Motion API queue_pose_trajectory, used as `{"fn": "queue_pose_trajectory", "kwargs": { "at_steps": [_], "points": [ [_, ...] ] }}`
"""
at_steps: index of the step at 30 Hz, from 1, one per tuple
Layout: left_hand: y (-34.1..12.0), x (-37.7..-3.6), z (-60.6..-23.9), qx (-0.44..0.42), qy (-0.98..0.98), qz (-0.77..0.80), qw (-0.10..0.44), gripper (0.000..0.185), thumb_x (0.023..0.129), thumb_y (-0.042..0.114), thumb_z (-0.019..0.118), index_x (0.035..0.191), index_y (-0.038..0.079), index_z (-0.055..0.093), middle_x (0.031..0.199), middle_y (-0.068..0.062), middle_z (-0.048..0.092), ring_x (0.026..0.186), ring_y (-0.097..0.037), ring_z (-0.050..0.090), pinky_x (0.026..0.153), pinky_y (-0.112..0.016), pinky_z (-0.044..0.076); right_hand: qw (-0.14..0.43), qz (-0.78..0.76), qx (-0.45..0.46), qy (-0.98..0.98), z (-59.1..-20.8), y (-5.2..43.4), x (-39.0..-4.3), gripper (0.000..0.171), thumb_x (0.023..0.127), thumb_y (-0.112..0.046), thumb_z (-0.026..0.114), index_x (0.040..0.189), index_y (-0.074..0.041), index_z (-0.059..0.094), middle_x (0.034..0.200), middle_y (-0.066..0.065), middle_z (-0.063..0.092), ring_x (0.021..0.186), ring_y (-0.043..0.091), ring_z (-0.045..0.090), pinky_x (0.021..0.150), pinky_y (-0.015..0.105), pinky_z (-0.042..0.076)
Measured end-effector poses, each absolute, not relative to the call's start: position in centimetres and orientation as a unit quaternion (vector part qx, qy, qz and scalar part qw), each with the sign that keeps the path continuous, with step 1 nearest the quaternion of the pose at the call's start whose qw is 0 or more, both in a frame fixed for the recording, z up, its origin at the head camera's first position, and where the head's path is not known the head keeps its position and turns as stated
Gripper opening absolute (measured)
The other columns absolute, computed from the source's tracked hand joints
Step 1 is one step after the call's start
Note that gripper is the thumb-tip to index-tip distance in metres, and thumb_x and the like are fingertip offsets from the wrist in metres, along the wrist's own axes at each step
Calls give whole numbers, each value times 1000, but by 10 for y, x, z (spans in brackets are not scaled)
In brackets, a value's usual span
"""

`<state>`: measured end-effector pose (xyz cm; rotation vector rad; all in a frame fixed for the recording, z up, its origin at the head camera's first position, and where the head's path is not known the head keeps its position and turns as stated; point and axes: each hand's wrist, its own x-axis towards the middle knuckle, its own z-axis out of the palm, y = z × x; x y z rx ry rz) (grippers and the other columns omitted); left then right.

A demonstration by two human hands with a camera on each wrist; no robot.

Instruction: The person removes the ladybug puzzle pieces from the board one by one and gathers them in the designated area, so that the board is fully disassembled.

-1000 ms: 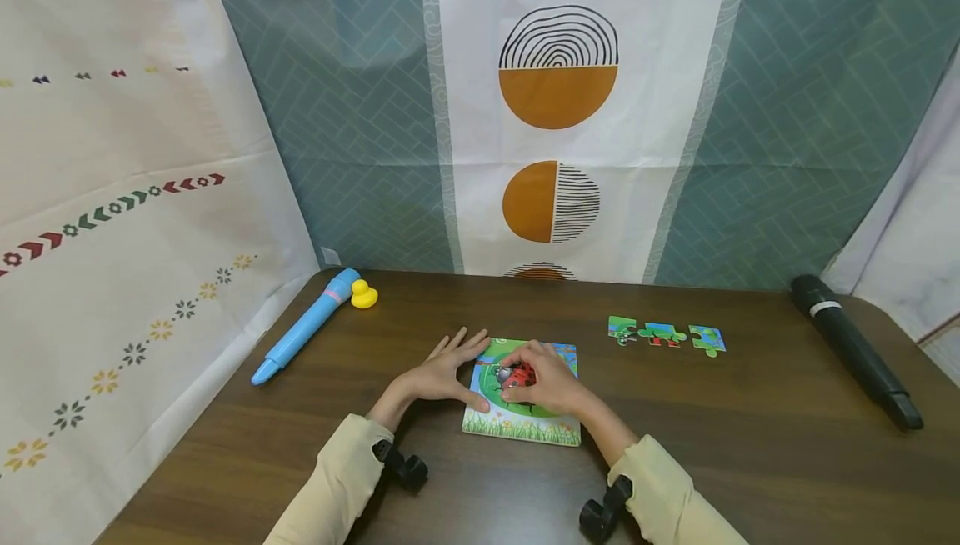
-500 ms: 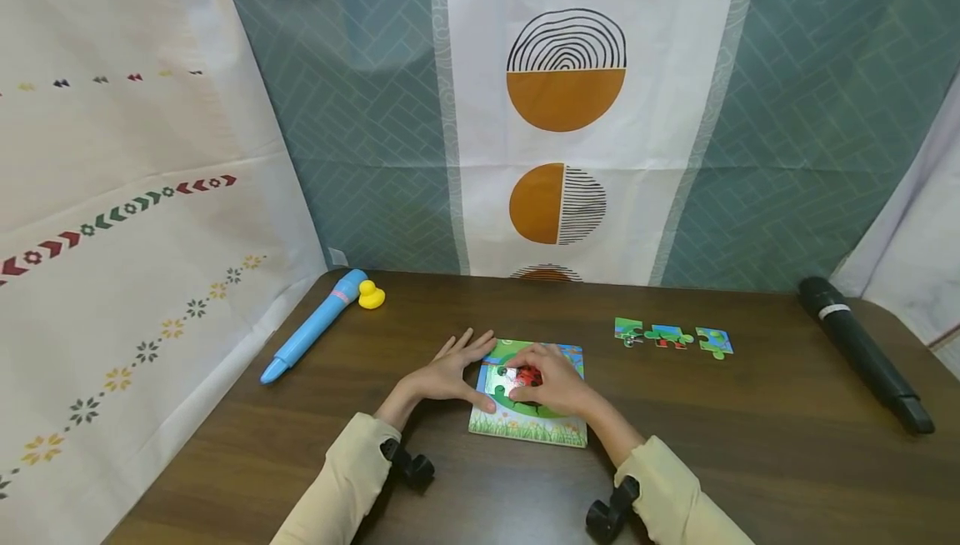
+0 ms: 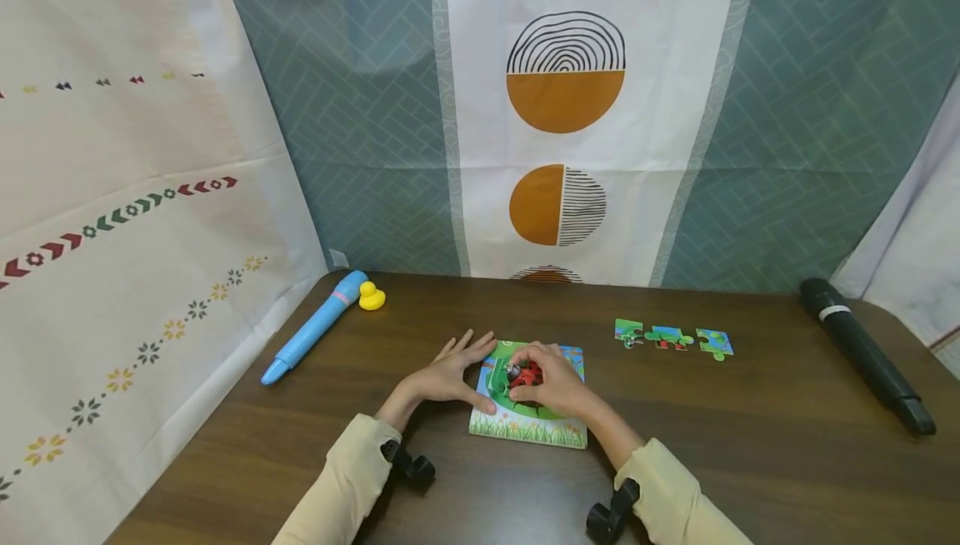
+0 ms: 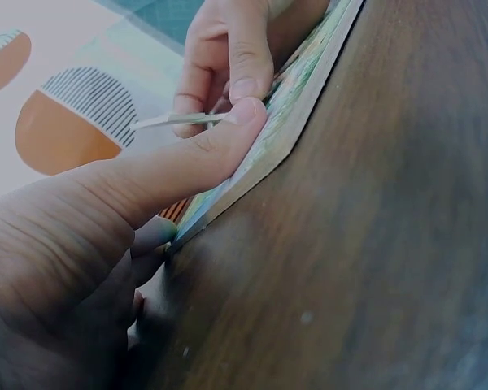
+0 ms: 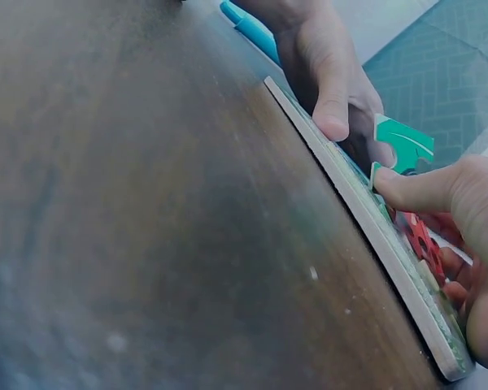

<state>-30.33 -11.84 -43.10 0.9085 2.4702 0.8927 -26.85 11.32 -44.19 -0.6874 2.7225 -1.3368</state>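
A square puzzle board (image 3: 525, 430) with a green leaf and grass picture lies on the dark wooden table (image 3: 750, 445). My left hand (image 3: 445, 376) lies flat beside it, fingers straight, with the thumb (image 4: 187, 162) pressing the board's left edge (image 4: 301, 106). My right hand (image 3: 557, 384) is on top of the board and pinches a puzzle piece (image 3: 525, 375) showing a red ladybug. In the right wrist view the green piece (image 5: 405, 146) is tilted up off the board (image 5: 366, 236), and my right thumb (image 5: 427, 188) is at its lower edge.
Three loose puzzle pieces (image 3: 667, 337) lie in a row to the right of the board. A blue pen-shaped toy (image 3: 311, 327) and a yellow duck (image 3: 371, 296) are at the back left. A black cylinder (image 3: 862, 353) lies at the far right. Patterned cloth walls enclose the table.
My right fingers have worked at the ladybug piece, lifting its left side from the board. The left hand has stayed pressing the board's edge.
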Motion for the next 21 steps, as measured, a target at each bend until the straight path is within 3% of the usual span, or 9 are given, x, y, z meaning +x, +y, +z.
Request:
{"fn": "queue_pose_trajectory", "kwargs": {
  "at_steps": [7,15,17,21],
  "points": [
    [-118,-303,-432,320,875,314,181,112,73,60,77,156,10,22,166,-6,11,153,-38,-7,120,-62,-6,31,-453,-192,870,-442,112,-267,31,84,-20,77,113,-12,66,116,8,64,111,28,46,80,35,50],
    [-118,-303,-431,327,871,319,179,112,74,60,77,156,9,21,166,-6,9,153,-38,-8,120,-62,-7,21,-513,-163,843,-447,113,-271,11,92,-16,66,102,-13,70,121,8,63,118,28,44,98,56,43],
    [-119,-303,-431,327,871,318,180,112,74,61,76,156,10,20,166,-6,9,153,-38,-8,120,-62,-7,22,-517,-157,841,-446,114,-272,11,92,-17,66,102,-13,70,118,6,64,115,27,45,96,54,44],
    [-119,-304,-430,328,871,316,183,113,74,62,75,157,10,20,166,-6,8,153,-37,-9,120,-62,-8,36,-532,-153,832,-445,114,-272,13,93,-18,66,103,-9,69,102,9,65,98,20,53,84,39,49]
  ]
}}
